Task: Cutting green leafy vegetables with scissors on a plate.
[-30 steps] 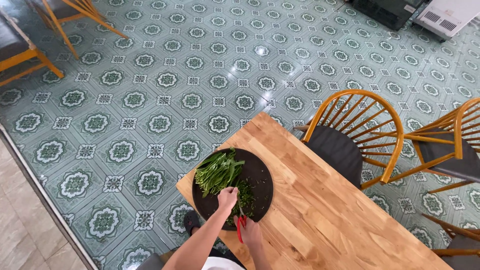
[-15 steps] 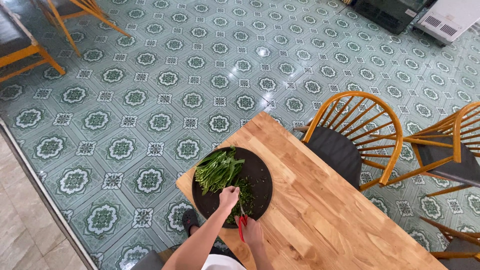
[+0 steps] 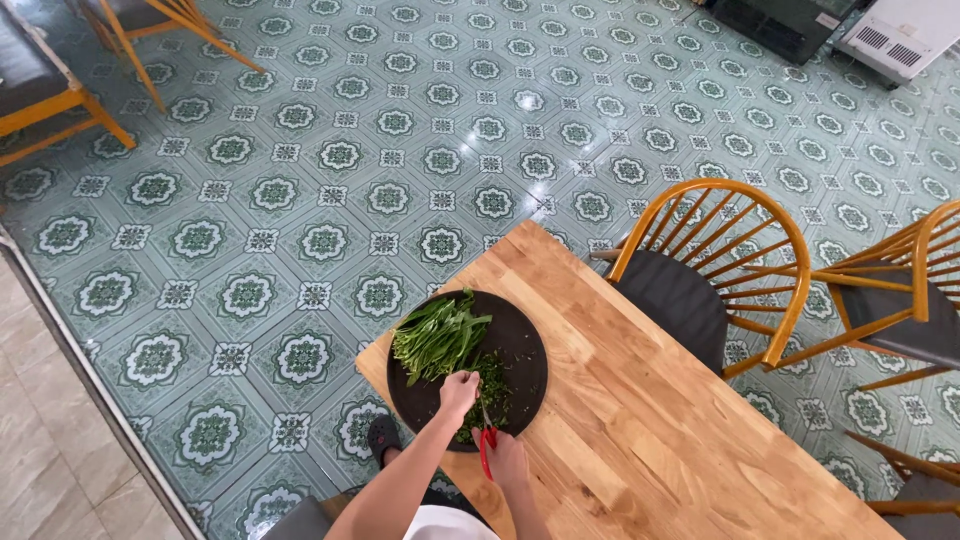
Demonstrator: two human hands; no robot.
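A round black board lies at the near corner of a wooden table. On it sits a bunch of long green leafy stems, with a small pile of cut green pieces beside it. My left hand pinches the cut end of the stems. My right hand grips red-handled scissors, blades pointing into the cut pieces close to my left fingers.
Two orange wooden chairs with dark seats stand along the table's far side. Green patterned floor tiles spread beyond. More orange chairs stand at the top left. My sandalled foot shows below the table's edge.
Both hands stay at the board's near edge with only slight shifts. The bunch of greens and the cut pile look the same.
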